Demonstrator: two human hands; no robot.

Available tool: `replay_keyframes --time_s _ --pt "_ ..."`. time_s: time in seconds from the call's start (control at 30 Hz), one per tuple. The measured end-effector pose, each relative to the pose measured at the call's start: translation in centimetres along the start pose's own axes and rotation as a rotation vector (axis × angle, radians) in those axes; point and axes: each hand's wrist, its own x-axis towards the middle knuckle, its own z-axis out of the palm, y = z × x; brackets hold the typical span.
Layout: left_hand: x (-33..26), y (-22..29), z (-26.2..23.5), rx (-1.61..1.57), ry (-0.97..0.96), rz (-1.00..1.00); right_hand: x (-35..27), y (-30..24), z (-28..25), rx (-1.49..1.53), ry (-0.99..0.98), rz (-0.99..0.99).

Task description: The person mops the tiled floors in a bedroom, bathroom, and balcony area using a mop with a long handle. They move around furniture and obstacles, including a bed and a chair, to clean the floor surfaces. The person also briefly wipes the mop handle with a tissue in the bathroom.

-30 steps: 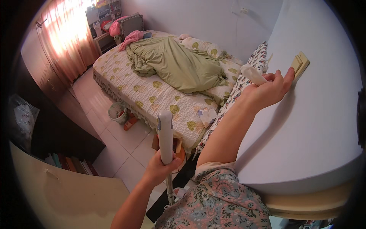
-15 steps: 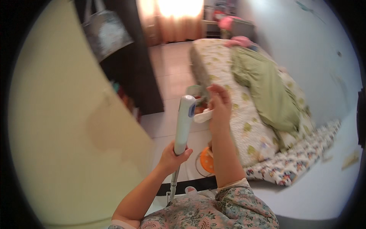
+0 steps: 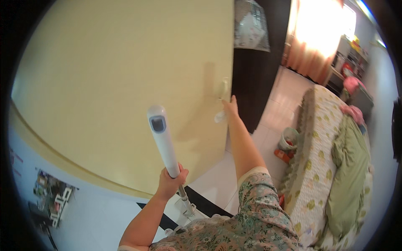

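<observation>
Left hand on the white handle, right hand at the door's edge

We see the white handle (image 3: pixel 162 142) left of centre, tilted with its rounded top up and away from the body. Our left hand (image 3: pixel 169 182) wraps round its lower part, fingers curled closely about it, probably because a grip there carries the tool one-handed and leaves the other arm free. Below the hand a thin metal pole (image 3: pixel 182 193) runs down toward the floor; our patterned clothing (image 3: pixel 259 209) crowds that area, so we cannot make out the foot clearly.

Our right hand (image 3: pixel 230 109) reaches far forward to the right edge of the cream door (image 3: pixel 125 71), just below the door pull (image 3: pixel 225 87). Its fingers look partly spread, one pointing up; we cannot tell whether they touch the door. A small white object (image 3: pixel 219 116) shows just beside this hand, perhaps tucked into the palm, though the hold is hidden.

Beyond the door stands a dark cabinet (image 3: pixel 256 92), with a bag (image 3: pixel 251 29) against it, seemingly hung up. Farther right, a bin (image 3: pixel 288 138) sits beside the bed (image 3: pixel 307 184), whose green quilt (image 3: pixel 347 184) lies bunched along the far side.
</observation>
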Motion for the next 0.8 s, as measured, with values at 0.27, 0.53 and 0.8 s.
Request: replay_keyframes --time_s 0.27,0.53,0.8 --pt "-0.2 0.3 0.5 0.161 0.032 -0.023 3.8 -3.0 2.4 0.158 -0.169 0.220" --pt "4.0 0.4 0.9 0.104 -0.098 -0.049 -0.5 -2.6 -1.9 -0.027 0.067 0.081" --pt "-0.1 1.4 -2.3 0.098 -0.353 -0.080 -9.4 -3.3 -10.7 0.016 0.191 0.085"
